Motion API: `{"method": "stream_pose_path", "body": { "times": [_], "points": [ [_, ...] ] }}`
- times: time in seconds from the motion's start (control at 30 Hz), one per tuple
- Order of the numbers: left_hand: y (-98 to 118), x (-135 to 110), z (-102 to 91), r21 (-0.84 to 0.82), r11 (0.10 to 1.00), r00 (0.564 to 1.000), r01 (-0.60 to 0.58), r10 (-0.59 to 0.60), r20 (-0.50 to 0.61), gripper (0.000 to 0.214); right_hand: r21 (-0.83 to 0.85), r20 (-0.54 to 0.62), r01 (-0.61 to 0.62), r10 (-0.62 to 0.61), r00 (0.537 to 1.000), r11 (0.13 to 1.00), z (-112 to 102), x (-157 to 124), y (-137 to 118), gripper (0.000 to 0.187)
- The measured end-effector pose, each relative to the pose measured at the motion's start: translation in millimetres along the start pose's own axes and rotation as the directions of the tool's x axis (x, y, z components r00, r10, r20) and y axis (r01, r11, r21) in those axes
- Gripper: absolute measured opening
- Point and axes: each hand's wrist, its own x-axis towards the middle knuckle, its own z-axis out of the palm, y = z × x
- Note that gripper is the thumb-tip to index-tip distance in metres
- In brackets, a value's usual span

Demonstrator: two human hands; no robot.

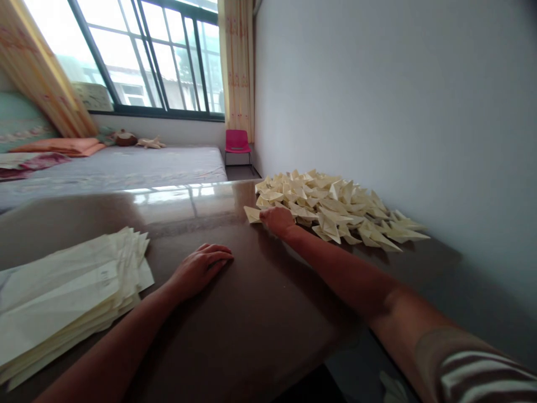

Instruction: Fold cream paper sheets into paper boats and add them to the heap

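Note:
My right hand (277,220) reaches out to the near left edge of a heap of folded paper boats (323,193). Its fingers are closed on one cream-coloured paper boat (251,214), whose pointed end sticks out to the left. Palm down on the brown table (235,313), my left hand (203,266) rests with its fingers stretched out and nothing in it. To the left of that forearm lies a fanned stack of flat cream paper sheets (62,291).
The heap sits close to a plain white wall (377,84) on the right. Beyond the table stand a bed (176,162) with pillows and soft toys and a pink chair (238,142). A window (155,61) with curtains is behind them.

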Motion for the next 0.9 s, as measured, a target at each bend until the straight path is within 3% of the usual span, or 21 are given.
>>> {"method": "stream_pose_path", "body": {
  "times": [0.13, 0.2, 0.27, 0.33, 0.43, 0.5, 0.63, 0.9],
  "points": [
    [-4.6, 1.9, -0.6, 0.029, 1.000, 1.000, 0.001, -0.002, 0.020, 0.034, 0.024, -0.058, 0.026, -0.025, 0.998, 0.999, -29.2, -59.0, 6.0, 0.028],
    [-5.7, 2.8, -0.7, 0.032, 0.999, 0.999, 0.013, -0.015, 0.038, 0.033, 0.089, -0.225, 0.049, -0.028, 0.974, 0.995, -42.8, -100.3, 28.7, 0.031],
    [-6.3, 3.5, 0.0, 0.033, 0.999, 0.999, 0.028, -0.029, 0.031, 0.033, 0.115, -0.380, -0.051, 0.092, 0.920, 0.992, -52.6, -141.4, 69.6, 0.028],
    [-7.3, 3.9, 1.5, 0.038, 0.998, 0.998, 0.054, -0.054, 0.020, 0.032, 0.091, -0.501, -0.206, 0.223, 0.836, 0.974, -58.0, -177.9, 123.4, 0.026],
    [-9.7, 4.5, 3.7, 0.047, 0.996, 0.997, 0.082, -0.082, -0.006, 0.029, -0.011, -0.575, -0.457, 0.368, 0.730, 0.889, -58.4, -220.7, 202.7, 0.027],
    [-10.8, 5.0, 4.1, 0.050, 0.995, 0.996, 0.089, -0.088, -0.019, 0.029, -0.078, -0.557, -0.547, 0.419, 0.717, 0.833, -54.0, -240.1, 239.8, 0.027],
    [-10.2, 6.9, 2.3, 0.056, 0.991, 0.992, 0.124, -0.123, -0.018, 0.029, -0.134, -0.489, -0.599, 0.473, 0.733, 0.790, -41.1, -253.1, 272.0, 0.028],
    [-6.1, 13.6, -4.2, 0.062, 0.988, 0.987, 0.144, -0.148, 0.056, 0.029, -0.122, -0.356, -0.606, 0.535, 0.766, 0.786, -41.6, -218.6, 277.1, 0.035]
  ]
}}
